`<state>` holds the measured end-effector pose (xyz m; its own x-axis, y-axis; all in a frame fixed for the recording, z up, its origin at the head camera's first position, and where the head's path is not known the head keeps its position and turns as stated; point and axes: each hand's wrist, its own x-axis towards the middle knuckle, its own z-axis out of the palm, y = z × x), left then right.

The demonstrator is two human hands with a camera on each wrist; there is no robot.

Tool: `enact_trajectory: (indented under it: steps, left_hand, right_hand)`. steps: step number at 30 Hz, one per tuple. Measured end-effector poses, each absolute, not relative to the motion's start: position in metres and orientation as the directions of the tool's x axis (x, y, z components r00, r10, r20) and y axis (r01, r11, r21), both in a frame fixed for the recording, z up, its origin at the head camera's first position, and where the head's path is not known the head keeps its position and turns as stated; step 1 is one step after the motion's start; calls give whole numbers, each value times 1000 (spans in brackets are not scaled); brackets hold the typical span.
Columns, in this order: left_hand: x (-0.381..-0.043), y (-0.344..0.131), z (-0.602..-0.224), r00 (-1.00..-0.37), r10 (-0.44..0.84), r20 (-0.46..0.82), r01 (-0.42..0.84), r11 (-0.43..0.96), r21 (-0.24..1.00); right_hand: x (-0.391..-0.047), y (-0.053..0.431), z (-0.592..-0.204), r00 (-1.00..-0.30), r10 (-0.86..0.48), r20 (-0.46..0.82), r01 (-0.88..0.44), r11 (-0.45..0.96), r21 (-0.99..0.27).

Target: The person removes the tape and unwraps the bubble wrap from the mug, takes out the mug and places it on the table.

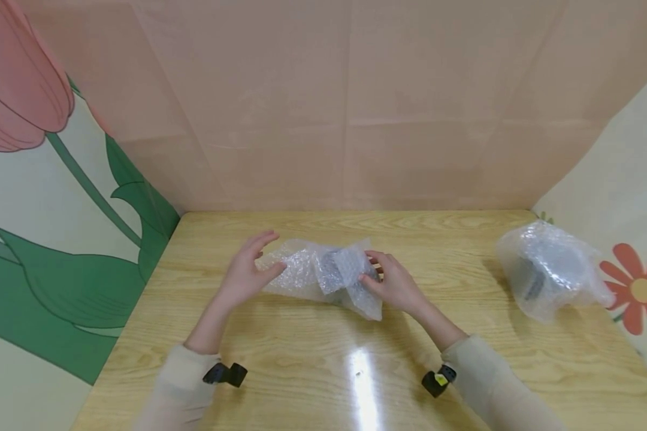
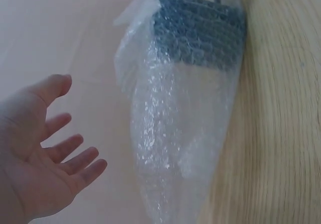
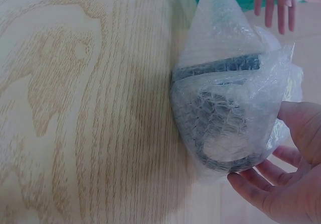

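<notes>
A bubble-wrapped bundle (image 1: 296, 272) lies on the wooden table in the middle of the head view. Through the plastic in the left wrist view, a dark blue-grey object (image 2: 200, 30) with a loop at one end shows; its kind is unclear. My right hand (image 1: 393, 281) holds the bundle's right end, thumb on one side and fingers (image 3: 251, 184) curled at the other. Beside the left end is my left hand (image 1: 248, 272), its fingers spread and relaxed. The left wrist view shows that hand (image 2: 45, 153) apart from the wrap, holding nothing.
A second bubble-wrapped item (image 1: 555, 269), dark inside, stands at the table's right side. Pinkish sheeting (image 1: 350, 120) hangs behind the wooden table (image 1: 302, 371), with flower-printed panels (image 1: 641, 290) at the sides. Each wrist wears a small black device (image 1: 226, 374).
</notes>
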<state>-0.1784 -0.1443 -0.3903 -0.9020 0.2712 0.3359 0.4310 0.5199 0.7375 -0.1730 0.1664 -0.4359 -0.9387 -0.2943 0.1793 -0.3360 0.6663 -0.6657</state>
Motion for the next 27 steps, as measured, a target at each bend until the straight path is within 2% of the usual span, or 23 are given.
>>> enact_trajectory:
  steps: [14,27]
  left_hand:
    - [-179,-116,-389,-884,379,275,449,522,725]
    - [-185,-94,-393,-828,481,287,537,537,651]
  right_hand:
    - [-172,166,-435,-938,-298,178,-338,666,-665]
    - [-172,166,-436,-937,-302,177,-340,666,-664]
